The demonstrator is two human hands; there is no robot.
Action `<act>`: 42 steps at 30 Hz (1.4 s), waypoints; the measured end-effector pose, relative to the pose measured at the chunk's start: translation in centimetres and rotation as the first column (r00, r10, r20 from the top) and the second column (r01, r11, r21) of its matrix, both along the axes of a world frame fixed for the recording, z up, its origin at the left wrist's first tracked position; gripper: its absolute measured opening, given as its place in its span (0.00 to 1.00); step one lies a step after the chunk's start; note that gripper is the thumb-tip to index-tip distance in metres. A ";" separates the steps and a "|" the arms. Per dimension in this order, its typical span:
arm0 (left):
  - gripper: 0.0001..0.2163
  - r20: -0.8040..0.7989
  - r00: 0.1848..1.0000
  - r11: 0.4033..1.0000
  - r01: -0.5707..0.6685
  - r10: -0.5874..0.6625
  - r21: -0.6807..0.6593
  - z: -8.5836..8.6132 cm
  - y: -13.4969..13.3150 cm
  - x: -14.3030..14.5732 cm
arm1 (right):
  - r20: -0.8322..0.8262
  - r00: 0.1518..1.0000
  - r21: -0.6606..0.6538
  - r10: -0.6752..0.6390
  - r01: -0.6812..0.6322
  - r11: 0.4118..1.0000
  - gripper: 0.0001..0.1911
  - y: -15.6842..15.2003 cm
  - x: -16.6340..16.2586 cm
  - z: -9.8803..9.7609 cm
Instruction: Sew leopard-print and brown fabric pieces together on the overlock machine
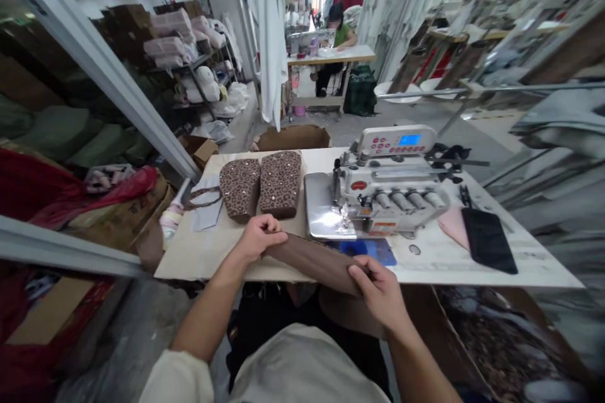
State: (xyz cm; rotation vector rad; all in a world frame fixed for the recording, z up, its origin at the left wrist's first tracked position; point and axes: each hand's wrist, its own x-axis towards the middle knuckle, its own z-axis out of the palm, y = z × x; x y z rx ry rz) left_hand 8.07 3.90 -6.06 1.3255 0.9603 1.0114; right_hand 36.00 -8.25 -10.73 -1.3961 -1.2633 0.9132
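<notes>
A long brown fabric strip (316,257) stretches between my two hands at the near edge of the white table (439,258). My left hand (259,235) is closed on the strip's far left end. My right hand (382,289) pinches the near right end, just off the table's front edge. The overlock sewing machine (387,186) stands right behind the strip, its metal plate (320,208) beside my left hand. Two leopard-print fabric pieces (262,186) lie on the table beyond my left hand.
A black fabric piece (488,239) over a pink one (451,223) lies right of the machine. A blue pad (373,250) sits under the machine's front. Cardboard boxes (118,214) and red cloth crowd the left. Another person (336,28) works at a far table.
</notes>
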 end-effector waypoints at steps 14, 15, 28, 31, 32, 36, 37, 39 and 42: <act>0.07 -0.744 0.558 0.706 0.353 0.367 0.613 0.9 0.3 10.0 | -0.681 0.722 -0.202 0.120 -0.343 0.917 0.25 -2.8 -4.8 -5.3; 0.10 -0.747 0.565 0.692 0.382 0.350 0.613 0.7 -0.8 10.2 | -0.689 0.713 -0.187 0.131 -0.350 0.918 0.25 -3.0 -5.2 -5.6; 0.20 -0.686 0.704 0.572 0.491 0.183 0.657 -0.7 -2.6 9.9 | -0.690 0.712 -0.152 0.128 -0.317 0.936 0.22 -3.1 -3.9 -6.1; 0.17 -0.698 0.678 0.560 0.495 0.230 0.665 -0.4 -2.2 10.0 | -0.706 0.697 -0.158 0.125 -0.327 0.932 0.21 -2.0 -3.3 -5.4; 0.17 -0.706 0.665 0.556 0.501 0.244 0.664 -0.2 -2.1 10.1 | -0.710 0.694 -0.152 0.125 -0.323 0.934 0.21 -1.5 -3.1 -5.1; 0.17 -0.752 0.609 0.521 0.570 0.251 0.636 0.8 -1.8 10.2 | -0.691 0.709 -0.115 0.142 -0.301 0.947 0.22 1.1 -2.5 -3.7; 0.16 -0.763 0.598 0.505 0.592 0.247 0.627 1.0 -1.8 10.3 | -0.682 0.718 -0.108 0.139 -0.286 0.952 0.22 1.9 -2.5 -3.4; 0.14 -0.780 0.581 0.472 0.634 0.233 0.613 1.3 -1.6 10.3 | -0.665 0.738 -0.086 0.117 -0.231 0.969 0.23 3.3 -2.5 -3.0; 0.12 -0.782 0.587 0.424 0.667 0.208 0.613 1.4 -1.0 10.2 | -0.618 0.783 -0.031 0.080 -0.125 0.992 0.23 4.9 -2.8 -2.9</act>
